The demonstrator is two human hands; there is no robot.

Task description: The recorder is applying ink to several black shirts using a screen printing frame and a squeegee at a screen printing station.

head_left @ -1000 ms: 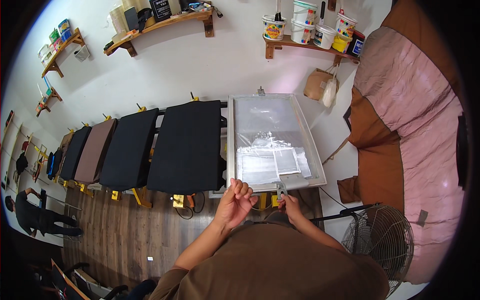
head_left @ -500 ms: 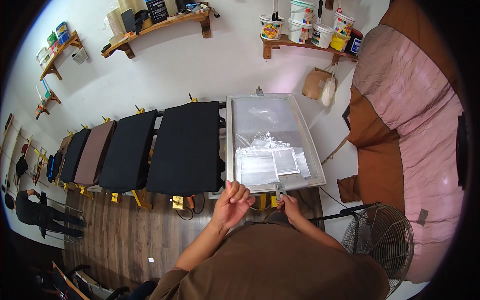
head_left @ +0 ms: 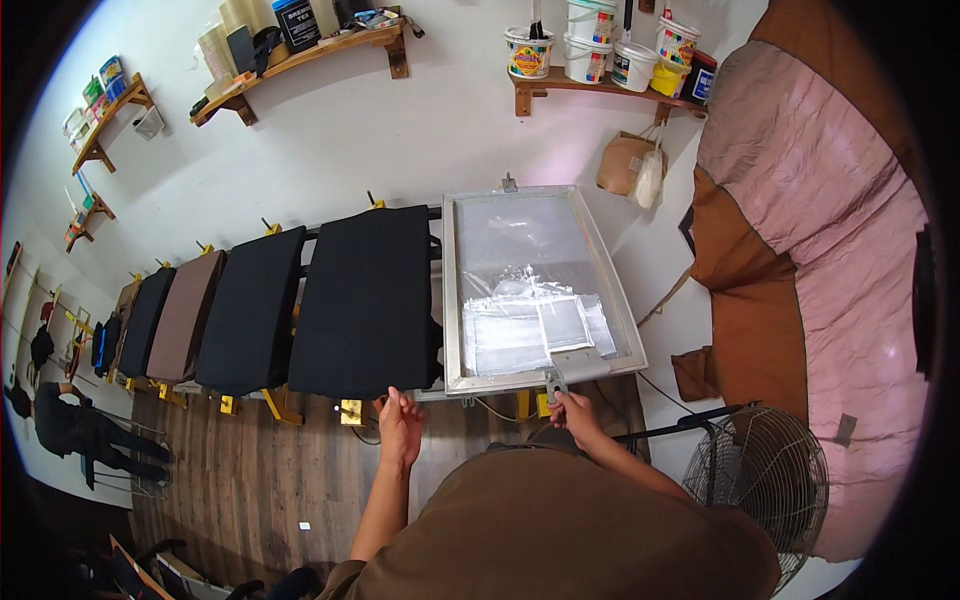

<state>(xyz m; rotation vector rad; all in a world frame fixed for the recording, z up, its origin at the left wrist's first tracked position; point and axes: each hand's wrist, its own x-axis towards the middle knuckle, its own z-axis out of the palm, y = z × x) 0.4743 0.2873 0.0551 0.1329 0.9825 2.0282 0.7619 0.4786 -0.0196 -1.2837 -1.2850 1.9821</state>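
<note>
A screen-printing frame lies in front of me, its mesh smeared with white ink around a pale rectangle at the near end. My right hand is closed round a metal bracket at the frame's near edge. To the left, a black cloth is stretched over a flat board. My left hand is at that board's near right corner, fingertips bunched against its edge; whether they pinch the cloth is too small to tell.
Further left stand more covered boards, one a brown cloth board, on yellow supports. A wire fan is close on my right. Ink tubs line a wall shelf. Pink and brown fabric hangs at right. A person works at far left.
My left hand has moved left from the screen frame's near corner to the black cloth board's near edge. My right hand stays at the bracket. The view has shifted slightly.
</note>
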